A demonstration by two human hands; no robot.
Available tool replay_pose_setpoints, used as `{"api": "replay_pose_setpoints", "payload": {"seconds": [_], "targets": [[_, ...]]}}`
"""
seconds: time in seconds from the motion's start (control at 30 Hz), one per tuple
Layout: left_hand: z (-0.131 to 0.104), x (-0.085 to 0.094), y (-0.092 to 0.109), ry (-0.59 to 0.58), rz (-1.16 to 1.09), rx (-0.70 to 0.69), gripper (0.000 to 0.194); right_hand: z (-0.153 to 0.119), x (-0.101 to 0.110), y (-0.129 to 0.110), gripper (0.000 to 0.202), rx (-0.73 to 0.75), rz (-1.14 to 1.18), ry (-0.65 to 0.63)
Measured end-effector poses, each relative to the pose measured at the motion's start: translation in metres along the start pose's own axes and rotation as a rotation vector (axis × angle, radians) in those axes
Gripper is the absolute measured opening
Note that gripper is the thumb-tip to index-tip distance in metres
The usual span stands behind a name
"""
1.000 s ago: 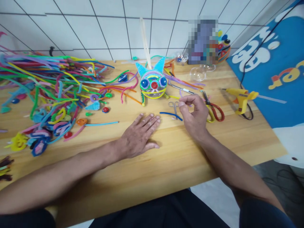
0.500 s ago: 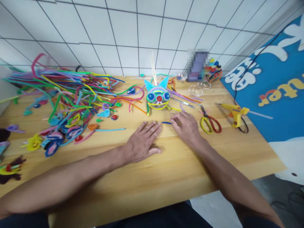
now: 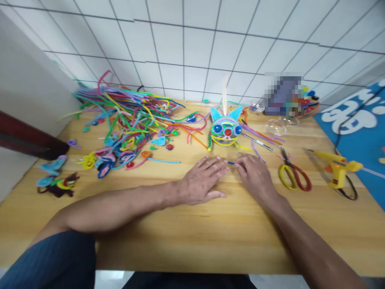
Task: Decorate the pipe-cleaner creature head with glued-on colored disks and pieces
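Note:
My left hand [image 3: 203, 180] lies flat, palm down, on the wooden table [image 3: 186, 228] with its fingers slightly apart and nothing in it. My right hand [image 3: 255, 176] rests palm down just to its right. Its fingertips touch a short dark blue pipe cleaner [image 3: 231, 163], most of which is hidden under the hand. A small metal finger ring of a tool [image 3: 240, 154] shows just beyond the right fingers. Behind both hands stands a round pipe-cleaner cat head [image 3: 225, 130] with blue ears, blue eyes and a red nose.
A big heap of coloured pipe cleaners [image 3: 129, 116] covers the back left. Red and yellow scissors [image 3: 293, 176] and a yellow glue gun [image 3: 337, 168] lie to the right. Clear plastic half-spheres [image 3: 275, 127] sit at the back, near a blue mat [image 3: 361, 124].
My right hand came down from a raised pinch onto the blue pipe cleaner and the small metal tool. The view swung left and up. My left hand stayed flat.

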State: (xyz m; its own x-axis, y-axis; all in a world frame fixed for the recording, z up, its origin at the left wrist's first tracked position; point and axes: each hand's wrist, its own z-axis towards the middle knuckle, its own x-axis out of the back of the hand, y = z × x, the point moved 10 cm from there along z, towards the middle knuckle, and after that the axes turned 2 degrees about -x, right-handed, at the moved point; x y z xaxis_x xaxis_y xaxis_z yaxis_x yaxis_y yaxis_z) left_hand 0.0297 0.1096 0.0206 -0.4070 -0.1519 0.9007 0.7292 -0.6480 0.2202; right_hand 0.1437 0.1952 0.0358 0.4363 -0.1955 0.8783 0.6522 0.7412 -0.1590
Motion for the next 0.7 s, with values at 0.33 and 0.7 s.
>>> {"api": "replay_pose_setpoints", "payload": {"seconds": [0.33,0.7], "targets": [[-0.002,0.031,0.016,0.228,-0.1,-0.187,0.029,0.0,0.008,-0.018,0.014,0.103,0.105,0.078],[0.001,0.024,-0.017,0.201,-0.17,0.057,0.024,0.0,0.018,-0.027,0.009,0.164,0.16,0.098]]}}
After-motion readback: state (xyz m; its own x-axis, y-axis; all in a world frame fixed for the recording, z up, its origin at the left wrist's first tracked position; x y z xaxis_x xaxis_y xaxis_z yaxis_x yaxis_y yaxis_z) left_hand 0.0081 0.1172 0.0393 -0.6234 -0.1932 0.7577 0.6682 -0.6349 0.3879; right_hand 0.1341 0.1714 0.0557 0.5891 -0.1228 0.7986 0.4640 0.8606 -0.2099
